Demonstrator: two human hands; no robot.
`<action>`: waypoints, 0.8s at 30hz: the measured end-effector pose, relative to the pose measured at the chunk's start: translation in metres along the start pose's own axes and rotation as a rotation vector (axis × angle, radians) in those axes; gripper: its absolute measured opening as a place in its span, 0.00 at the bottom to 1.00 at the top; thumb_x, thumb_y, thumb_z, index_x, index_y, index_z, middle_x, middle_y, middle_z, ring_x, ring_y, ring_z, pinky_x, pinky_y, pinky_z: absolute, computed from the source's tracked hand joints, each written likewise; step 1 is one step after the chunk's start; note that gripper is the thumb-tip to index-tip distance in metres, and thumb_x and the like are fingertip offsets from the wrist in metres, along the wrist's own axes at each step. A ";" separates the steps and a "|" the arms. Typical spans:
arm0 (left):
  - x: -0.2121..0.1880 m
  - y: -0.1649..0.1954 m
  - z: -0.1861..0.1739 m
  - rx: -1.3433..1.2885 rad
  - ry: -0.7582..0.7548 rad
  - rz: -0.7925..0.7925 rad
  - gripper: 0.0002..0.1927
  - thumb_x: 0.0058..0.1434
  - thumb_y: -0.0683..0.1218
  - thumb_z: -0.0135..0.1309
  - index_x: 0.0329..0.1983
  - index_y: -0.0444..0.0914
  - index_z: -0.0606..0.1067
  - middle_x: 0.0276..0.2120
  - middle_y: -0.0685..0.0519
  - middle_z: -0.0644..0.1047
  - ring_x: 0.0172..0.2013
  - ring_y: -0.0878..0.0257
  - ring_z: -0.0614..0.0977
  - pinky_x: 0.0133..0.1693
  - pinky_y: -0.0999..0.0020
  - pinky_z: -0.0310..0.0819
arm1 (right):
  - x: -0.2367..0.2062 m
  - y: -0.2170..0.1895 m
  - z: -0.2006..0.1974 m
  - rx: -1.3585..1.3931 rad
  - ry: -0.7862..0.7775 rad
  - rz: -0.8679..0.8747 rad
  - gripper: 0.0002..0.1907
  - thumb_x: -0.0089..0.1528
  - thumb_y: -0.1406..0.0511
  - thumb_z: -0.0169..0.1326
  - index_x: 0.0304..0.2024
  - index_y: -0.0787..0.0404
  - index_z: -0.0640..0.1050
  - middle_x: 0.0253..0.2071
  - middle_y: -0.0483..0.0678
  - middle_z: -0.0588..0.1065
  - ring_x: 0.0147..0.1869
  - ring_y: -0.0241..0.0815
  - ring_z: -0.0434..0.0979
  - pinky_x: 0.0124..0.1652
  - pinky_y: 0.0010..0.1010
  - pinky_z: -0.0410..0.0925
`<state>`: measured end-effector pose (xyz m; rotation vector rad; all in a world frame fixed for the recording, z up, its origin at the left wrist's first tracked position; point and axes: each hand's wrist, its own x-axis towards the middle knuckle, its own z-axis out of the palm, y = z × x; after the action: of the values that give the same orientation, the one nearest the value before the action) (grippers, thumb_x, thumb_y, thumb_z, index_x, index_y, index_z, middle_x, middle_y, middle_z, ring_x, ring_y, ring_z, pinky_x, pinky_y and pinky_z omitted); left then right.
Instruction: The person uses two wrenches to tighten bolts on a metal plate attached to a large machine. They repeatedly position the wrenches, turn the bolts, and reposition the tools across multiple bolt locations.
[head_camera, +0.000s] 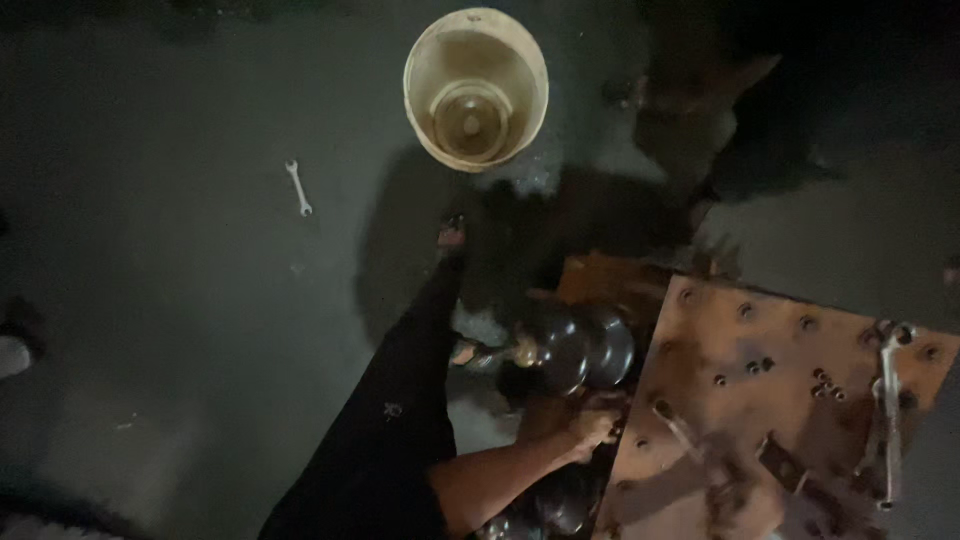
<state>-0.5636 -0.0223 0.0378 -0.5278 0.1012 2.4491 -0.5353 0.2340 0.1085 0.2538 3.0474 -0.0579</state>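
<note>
My left hand (594, 428) is curled at the edge of the rusty steel plate (790, 400), its grip closed on something small and dark that I cannot make out in this dim light, right where the plate meets the dark metal part (575, 345). That part lies just off the plate's near-left edge, directly above my knuckles, with its long axis running sideways: two rounded, glossy discs side by side toward the plate and a thinner stub with a brass-coloured tip pointing away from it. My left hand is the one beside it; my right hand is not in sight. The plate itself is flat, brown and pitted, drilled with many round holes, and it carries a long pale lever (888, 400) near its far-right corner. Well away from the plate, on the grey concrete floor (180, 330), stand a cream plastic bucket (476, 85) with a ring in its bottom and a small open-ended wrench (298, 188).
</note>
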 end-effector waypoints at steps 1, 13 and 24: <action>-0.005 0.003 0.002 -0.034 -0.050 0.038 0.09 0.77 0.44 0.51 0.54 0.37 0.79 0.41 0.56 0.78 0.38 0.64 0.77 0.41 0.65 0.75 | 0.012 0.017 -0.012 -0.028 -0.046 -0.027 0.27 0.66 0.46 0.49 0.45 0.61 0.84 0.33 0.59 0.80 0.33 0.53 0.79 0.32 0.41 0.70; 0.003 -0.029 -0.014 0.466 0.401 -0.249 0.16 0.70 0.45 0.52 0.61 0.45 0.73 0.38 0.55 0.77 0.30 0.66 0.73 0.28 0.69 0.66 | -0.136 -0.141 0.042 0.572 -0.185 1.031 0.37 0.70 0.41 0.39 0.40 0.66 0.80 0.28 0.61 0.76 0.31 0.54 0.75 0.29 0.43 0.67; 0.005 -0.036 -0.023 0.154 0.217 0.036 0.08 0.68 0.46 0.57 0.47 0.39 0.76 0.40 0.53 0.78 0.31 0.67 0.75 0.30 0.73 0.67 | -0.018 0.016 -0.046 -0.070 -0.146 -0.026 0.31 0.70 0.42 0.46 0.31 0.58 0.83 0.22 0.50 0.74 0.20 0.48 0.68 0.24 0.36 0.63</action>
<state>-0.5378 0.0046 0.0171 -0.7258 0.3884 2.3869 -0.5191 0.2485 0.1552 0.1961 2.9006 0.0278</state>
